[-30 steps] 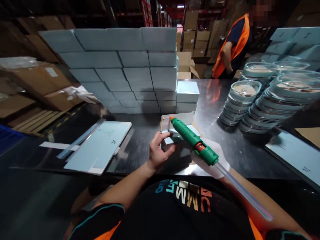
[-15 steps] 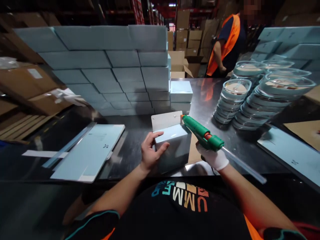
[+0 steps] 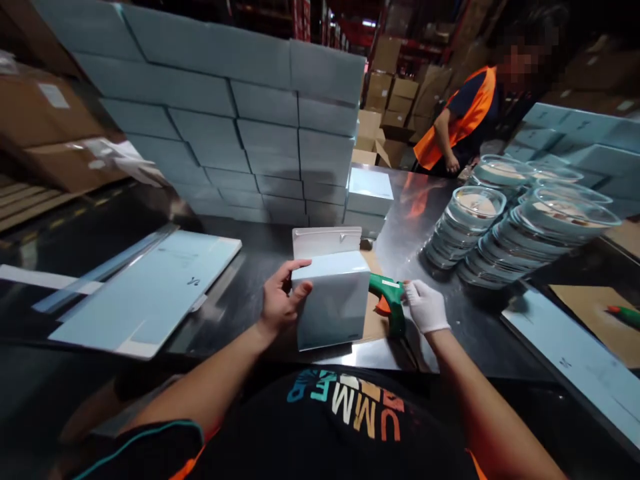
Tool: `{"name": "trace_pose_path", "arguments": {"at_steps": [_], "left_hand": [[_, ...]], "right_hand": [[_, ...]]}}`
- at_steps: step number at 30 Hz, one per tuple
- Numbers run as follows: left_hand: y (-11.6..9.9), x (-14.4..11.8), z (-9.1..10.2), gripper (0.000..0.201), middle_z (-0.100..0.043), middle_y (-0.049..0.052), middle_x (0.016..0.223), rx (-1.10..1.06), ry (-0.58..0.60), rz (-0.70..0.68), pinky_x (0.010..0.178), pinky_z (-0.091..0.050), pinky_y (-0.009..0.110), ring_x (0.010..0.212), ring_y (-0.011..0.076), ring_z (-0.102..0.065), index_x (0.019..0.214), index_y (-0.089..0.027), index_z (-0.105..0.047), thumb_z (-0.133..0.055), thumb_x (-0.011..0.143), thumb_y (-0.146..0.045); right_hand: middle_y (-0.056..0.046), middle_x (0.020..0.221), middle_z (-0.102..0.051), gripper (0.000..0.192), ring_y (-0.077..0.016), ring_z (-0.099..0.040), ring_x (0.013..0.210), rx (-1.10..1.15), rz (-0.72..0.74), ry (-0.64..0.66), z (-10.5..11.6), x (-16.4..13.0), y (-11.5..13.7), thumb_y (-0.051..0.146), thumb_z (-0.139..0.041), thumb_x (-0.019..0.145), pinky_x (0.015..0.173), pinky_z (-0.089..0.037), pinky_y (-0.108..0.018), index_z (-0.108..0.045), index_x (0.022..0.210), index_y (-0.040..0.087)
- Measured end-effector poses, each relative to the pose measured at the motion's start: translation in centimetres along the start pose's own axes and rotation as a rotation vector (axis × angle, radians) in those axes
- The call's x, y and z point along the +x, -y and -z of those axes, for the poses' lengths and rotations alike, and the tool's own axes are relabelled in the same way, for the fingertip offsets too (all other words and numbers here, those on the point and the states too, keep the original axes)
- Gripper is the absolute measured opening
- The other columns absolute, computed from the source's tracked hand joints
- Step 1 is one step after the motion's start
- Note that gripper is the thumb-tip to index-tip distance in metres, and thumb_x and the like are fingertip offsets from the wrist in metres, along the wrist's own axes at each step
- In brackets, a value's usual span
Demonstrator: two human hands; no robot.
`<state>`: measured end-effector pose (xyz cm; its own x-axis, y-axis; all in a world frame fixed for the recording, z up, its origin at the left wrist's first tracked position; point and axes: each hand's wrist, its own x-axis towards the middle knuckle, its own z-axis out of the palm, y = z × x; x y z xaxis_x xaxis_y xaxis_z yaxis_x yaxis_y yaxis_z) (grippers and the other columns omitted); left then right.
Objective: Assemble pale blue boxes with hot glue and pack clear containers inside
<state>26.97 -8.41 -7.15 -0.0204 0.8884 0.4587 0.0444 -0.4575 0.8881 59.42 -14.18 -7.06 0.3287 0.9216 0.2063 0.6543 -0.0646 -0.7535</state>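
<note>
My left hand (image 3: 281, 299) grips the left side of a pale blue box (image 3: 333, 303), thumb on the near face and fingers at the top edge. The box stands upright on the metal table, its back flap (image 3: 325, 241) raised, with a bead of glue along the flap's top edge. Right of the box, a green hot glue gun (image 3: 393, 297) with an orange trigger is over a piece of cardboard, handle toward me. My right hand (image 3: 428, 308), in a white glove, has its fingers closed at the gun's rear end; the fingertips are partly hidden.
A wall of stacked pale blue boxes (image 3: 235, 127) rises behind. Flat box blanks (image 3: 155, 287) lie at left, another blank (image 3: 570, 360) at right. Stacks of clear round containers (image 3: 460, 230) stand back right. A second glue gun (image 3: 625, 315) lies at far right. A co-worker (image 3: 457, 123) stands beyond.
The glue gun has moved from the flap down to the right of the box, and my right hand has shifted from its handle to its rear end. A glue bead now shows on the flap.
</note>
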Motion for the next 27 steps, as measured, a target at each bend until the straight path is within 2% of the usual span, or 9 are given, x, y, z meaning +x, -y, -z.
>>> {"name": "trace_pose_path", "arguments": {"at_steps": [2, 4, 6, 8, 11, 15, 19, 21, 27], "left_hand": [[0.2, 0.1, -0.3, 0.07, -0.079, 0.009, 0.096, -0.032, 0.027, -0.033, 0.076, -0.058, 0.034, 0.085, 0.0238, -0.072, 0.106, -0.019, -0.08, -0.076, 0.079, -0.083], [0.3, 0.0, -0.7, 0.068, -0.079, 0.01, 0.098, -0.061, 0.077, -0.066, 0.079, -0.059, 0.036, 0.089, 0.0256, -0.073, 0.105, -0.02, -0.081, -0.076, 0.08, -0.083], [0.5, -0.1, -0.8, 0.068, -0.077, 0.011, 0.1, -0.066, 0.136, -0.076, 0.08, -0.059, 0.037, 0.092, 0.0265, -0.073, 0.106, -0.02, -0.081, -0.073, 0.082, -0.083], [0.8, -0.1, -0.6, 0.067, -0.076, 0.012, 0.102, -0.049, 0.19, -0.083, 0.083, -0.06, 0.038, 0.095, 0.0275, -0.073, 0.108, -0.02, -0.081, -0.072, 0.084, -0.082], [1.7, 0.2, -0.3, 0.062, -0.073, 0.016, 0.121, -0.055, 0.194, -0.146, 0.097, -0.06, 0.043, 0.115, 0.0315, -0.073, 0.104, -0.021, -0.077, -0.076, 0.083, -0.079], [2.4, 1.3, 0.2, 0.067, -0.073, 0.013, 0.118, -0.201, 0.116, -0.136, 0.102, -0.062, 0.046, 0.121, 0.0303, -0.073, 0.109, -0.025, -0.066, -0.083, 0.075, -0.08], [2.0, 2.9, 1.5, 0.054, -0.077, 0.012, 0.109, -0.166, 0.404, -0.213, 0.111, -0.059, 0.055, 0.123, 0.0344, -0.074, 0.1, -0.026, -0.079, -0.084, 0.08, -0.075], [1.7, 3.4, 2.0, 0.044, -0.081, 0.013, 0.115, -0.142, 0.519, -0.307, 0.117, -0.055, 0.06, 0.129, 0.0358, -0.072, 0.1, -0.028, -0.085, -0.079, 0.088, -0.07], [2.1, 3.6, 1.8, 0.025, -0.087, 0.011, 0.117, -0.193, 0.476, -0.608, 0.109, -0.061, 0.054, 0.127, 0.0315, -0.076, 0.119, -0.027, -0.085, -0.079, 0.098, -0.04]], "right_hand": [[-0.013, 0.107, -0.081, 0.063, -0.0299, -0.077, 0.097, 0.189, 0.017, 0.016, -1.3, 0.0, 2.5, 0.078, -0.053, 0.091, 0.088, -0.062, -0.046, -0.072, 0.116, 0.023], [-0.013, 0.133, -0.076, 0.07, -0.0296, -0.075, 0.112, 0.468, 0.035, 0.085, -3.2, -0.1, 5.5, 0.076, -0.058, 0.089, 0.096, -0.062, -0.047, -0.063, 0.137, 0.026], [-0.011, 0.136, -0.074, 0.061, -0.0291, -0.071, 0.121, 0.604, 0.048, 0.164, -4.7, -0.3, 8.1, 0.064, -0.065, 0.09, 0.104, -0.059, -0.047, -0.061, 0.137, 0.026], [-0.009, 0.126, -0.076, 0.044, -0.0284, -0.07, 0.119, 0.554, 0.064, 0.201, -5.3, -0.4, 9.5, 0.052, -0.067, 0.092, 0.107, -0.057, -0.046, -0.064, 0.125, 0.024], [-0.009, 0.113, -0.076, 0.042, -0.0303, -0.071, 0.11, 0.449, 0.16, 0.207, -5.0, -0.3, 9.1, 0.057, -0.073, 0.089, 0.103, -0.058, -0.048, -0.063, 0.112, 0.024], [-0.015, 0.142, -0.07, 0.064, -0.0367, -0.064, 0.136, 0.399, 0.374, 0.229, -4.3, -0.3, 6.7, 0.061, -0.093, 0.072, 0.117, -0.052, -0.057, -0.065, 0.118, 0.026], [-0.013, 0.168, -0.052, 0.037, -0.0354, -0.051, 0.156, 0.281, 0.593, 0.299, -3.9, -1.1, 5.5, 0.04, -0.082, 0.093, 0.125, -0.046, -0.062, -0.071, 0.126, 0.03], [-0.01, 0.173, -0.047, 0.036, -0.0341, -0.048, 0.159, 0.256, 0.679, 0.353, -3.7, -1.4, 5.7, 0.03, -0.075, 0.098, 0.126, -0.046, -0.062, -0.072, 0.134, 0.033], [-0.007, 0.16, -0.063, 0.046, -0.03, -0.061, 0.148, 0.308, 0.773, 0.387, -3.5, -1.0, 6.6, 0.017, -0.069, 0.101, 0.121, -0.054, -0.057, -0.072, 0.141, 0.039]]}}
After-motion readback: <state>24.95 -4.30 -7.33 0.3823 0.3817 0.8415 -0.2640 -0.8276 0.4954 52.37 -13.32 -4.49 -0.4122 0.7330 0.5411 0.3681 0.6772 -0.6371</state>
